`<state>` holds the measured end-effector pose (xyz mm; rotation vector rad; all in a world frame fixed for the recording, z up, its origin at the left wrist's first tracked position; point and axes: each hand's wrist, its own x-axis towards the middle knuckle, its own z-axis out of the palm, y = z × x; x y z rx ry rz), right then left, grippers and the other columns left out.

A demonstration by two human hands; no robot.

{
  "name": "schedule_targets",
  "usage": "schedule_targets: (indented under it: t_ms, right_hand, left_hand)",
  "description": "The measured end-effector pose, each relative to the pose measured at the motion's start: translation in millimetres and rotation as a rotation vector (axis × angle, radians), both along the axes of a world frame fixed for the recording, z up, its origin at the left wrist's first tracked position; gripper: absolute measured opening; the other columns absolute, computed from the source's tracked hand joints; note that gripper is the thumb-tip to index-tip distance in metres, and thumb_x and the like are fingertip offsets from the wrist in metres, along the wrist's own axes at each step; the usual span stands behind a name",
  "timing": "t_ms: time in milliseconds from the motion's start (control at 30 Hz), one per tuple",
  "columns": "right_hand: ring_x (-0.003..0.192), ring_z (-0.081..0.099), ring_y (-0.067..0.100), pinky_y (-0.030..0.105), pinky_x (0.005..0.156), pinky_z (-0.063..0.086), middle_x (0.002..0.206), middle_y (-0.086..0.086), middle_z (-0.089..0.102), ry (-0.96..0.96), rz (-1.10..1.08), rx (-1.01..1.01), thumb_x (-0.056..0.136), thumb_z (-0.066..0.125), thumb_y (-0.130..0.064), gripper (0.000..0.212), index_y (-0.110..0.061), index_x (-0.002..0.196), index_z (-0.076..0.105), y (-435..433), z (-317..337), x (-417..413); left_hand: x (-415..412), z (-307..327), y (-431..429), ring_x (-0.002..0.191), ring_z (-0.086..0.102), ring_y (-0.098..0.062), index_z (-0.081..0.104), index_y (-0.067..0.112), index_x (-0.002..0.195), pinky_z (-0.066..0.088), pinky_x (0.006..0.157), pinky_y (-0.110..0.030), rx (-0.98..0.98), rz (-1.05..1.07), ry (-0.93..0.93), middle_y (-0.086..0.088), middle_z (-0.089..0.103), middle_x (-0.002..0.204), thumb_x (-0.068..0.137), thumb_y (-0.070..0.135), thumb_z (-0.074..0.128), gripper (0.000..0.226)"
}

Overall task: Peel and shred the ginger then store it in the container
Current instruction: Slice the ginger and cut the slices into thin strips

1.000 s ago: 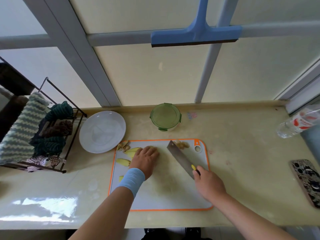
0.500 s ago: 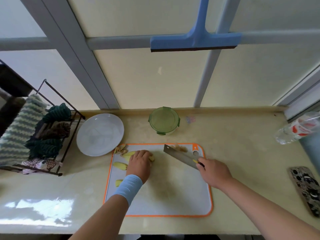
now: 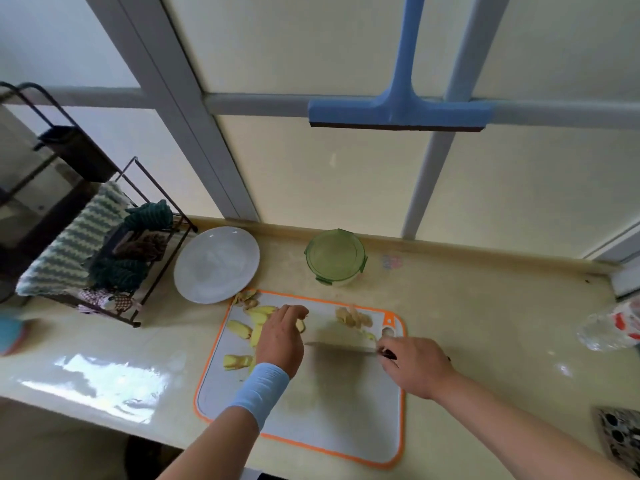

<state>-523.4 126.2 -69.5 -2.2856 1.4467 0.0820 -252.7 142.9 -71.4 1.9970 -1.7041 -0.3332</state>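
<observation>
- While my left hand [image 3: 282, 337] curls its fingers over the peeled ginger [image 3: 258, 315] at the far left of the cutting board [image 3: 346, 427], my right hand [image 3: 414, 367] grips the knife [image 3: 337, 347] by its handle.
- Its blurred blade points toward my left hand.
- Peels [image 3: 353, 318] lie near the board's far right corner.
- The lidded green container [image 3: 335, 256] stands on the desk [image 3: 485, 323] beyond the board.

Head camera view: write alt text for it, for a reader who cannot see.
On an orange-rimmed cutting board, a person's left hand steadies peeled ginger while the right hand grips a knife beside it. A lidded green container and a white plate sit behind the board on the counter.
</observation>
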Motion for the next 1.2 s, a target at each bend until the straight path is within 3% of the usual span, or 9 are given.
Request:
schedule_targets:
  t_ms: [133,233,367,500,600,667,867,1000,1200]
  right_hand:
    - [0.084,0.065,0.029,0.035,0.066,0.046,0.086,-0.001,0.071,-0.131,-0.19,0.044,0.092,0.051,-0.042,0.017,-0.032,0.101,0.061,-11,7,-9]
    - [0.068,0.054,0.031,0.036,0.056,0.036,0.063,-0.002,0.055,-0.2,-0.318,0.1,0.092,0.052,-0.036,0.014,-0.035,0.078,0.05,-20,14,-18]
    - [0.061,0.047,0.025,0.036,0.053,0.036,0.056,-0.002,0.048,-0.285,-0.445,0.117,0.092,0.053,-0.033,0.025,-0.031,0.068,0.046,-25,12,-26]
    - [0.06,0.048,0.027,0.038,0.054,0.038,0.056,-0.001,0.049,-0.315,-0.505,0.101,0.094,0.054,-0.036,0.026,-0.02,0.074,0.049,-27,8,-28]
    - [0.057,0.043,0.024,0.038,0.053,0.034,0.054,-0.002,0.046,-0.338,-0.529,0.093,0.095,0.054,-0.036,0.03,-0.024,0.069,0.045,-27,8,-26]
    - [0.057,0.042,0.023,0.038,0.053,0.032,0.053,-0.002,0.045,-0.344,-0.531,0.091,0.095,0.054,-0.036,0.031,-0.027,0.067,0.043,-27,10,-25]
    - [0.059,0.047,0.026,0.038,0.055,0.033,0.053,-0.004,0.046,-0.36,-0.481,0.108,0.096,0.053,-0.036,0.027,-0.03,0.07,0.046,-25,16,-10]
    - [0.08,0.06,0.031,0.035,0.059,0.034,0.076,0.002,0.063,-0.322,-0.353,0.108,0.096,0.051,-0.039,0.016,-0.025,0.094,0.058,-9,13,18]
    - [0.079,0.059,0.028,0.038,0.06,0.035,0.079,0.006,0.064,-0.229,-0.179,0.12,0.096,0.046,-0.043,0.026,-0.023,0.081,0.043,34,1,46]
  left_hand:
    - [-9,10,-10,0.084,0.053,-0.023,0.061,0.012,0.091,0.041,0.075,-0.031,-0.078,0.276,0.18,0.0,0.059,0.089,0.079,-0.012,0.047,0.031]
    - [-23,13,-21,0.08,0.053,-0.025,0.054,0.016,0.085,0.038,0.069,-0.031,-0.034,0.428,0.343,0.001,0.056,0.086,0.082,-0.007,0.045,0.025]
    - [-51,2,-31,0.087,0.06,-0.021,0.064,0.022,0.087,0.049,0.074,-0.03,0.151,0.085,0.228,0.005,0.06,0.096,0.085,0.0,0.052,0.025]
    - [-77,-22,-48,0.108,0.056,-0.025,0.069,0.027,0.118,0.048,0.087,-0.033,0.218,-0.382,-0.08,-0.001,0.061,0.121,0.092,0.014,0.057,0.032]
    - [-90,-33,-68,0.119,0.045,-0.03,0.057,0.025,0.133,0.037,0.095,-0.038,0.328,-0.527,-0.391,-0.004,0.05,0.134,0.095,0.014,0.049,0.04]
    - [-91,-34,-73,0.118,0.044,-0.03,0.057,0.026,0.132,0.034,0.095,-0.037,0.304,-0.541,-0.464,-0.004,0.051,0.128,0.096,0.016,0.047,0.038]
    - [-50,-30,-45,0.073,0.059,-0.026,0.075,0.02,0.089,0.05,0.057,-0.031,-0.077,-0.331,-0.08,0.001,0.067,0.085,0.071,0.01,0.082,0.021]
    - [-12,-41,16,0.075,0.057,-0.014,0.073,0.02,0.083,0.05,0.062,-0.024,-0.097,-0.236,0.005,0.006,0.066,0.082,0.075,0.015,0.082,0.013]
    - [17,-76,78,0.084,0.06,-0.01,0.077,0.022,0.085,0.052,0.074,-0.024,-0.077,-0.159,0.049,0.007,0.069,0.09,0.085,0.031,0.062,0.018]
